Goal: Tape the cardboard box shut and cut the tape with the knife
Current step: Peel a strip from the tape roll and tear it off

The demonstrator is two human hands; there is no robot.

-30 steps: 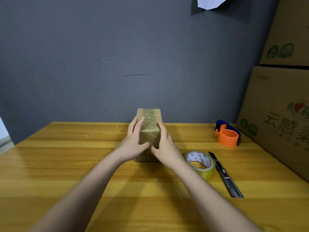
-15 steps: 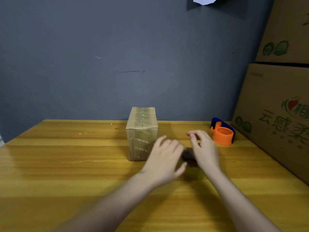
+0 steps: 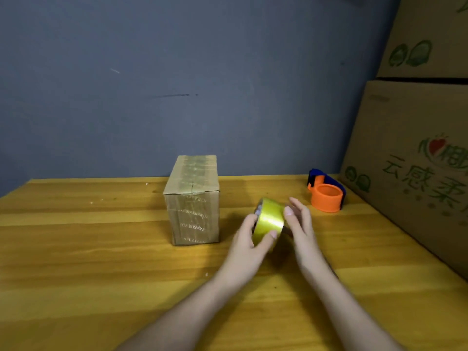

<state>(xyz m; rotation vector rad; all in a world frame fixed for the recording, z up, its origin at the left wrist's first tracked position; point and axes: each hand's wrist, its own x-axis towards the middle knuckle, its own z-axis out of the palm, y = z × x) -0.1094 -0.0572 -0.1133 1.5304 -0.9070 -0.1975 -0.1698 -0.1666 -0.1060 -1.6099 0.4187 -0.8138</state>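
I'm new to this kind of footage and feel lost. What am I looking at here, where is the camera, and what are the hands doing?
No machine here: a person wears a camera on the head, looking down at their own arms. The left hand grips a yellow tape roll lifted off the wooden table; the right hand touches its far side. A small cardboard box, already striped with tape, stands to the left. An orange tape dispenser sits behind, beside large printed cartons. The knife isn't visible.

Glossy yellow tape roll (image 3: 269, 220), matt cardboard box (image 3: 193, 198), smooth varnished wooden table (image 3: 101, 262).
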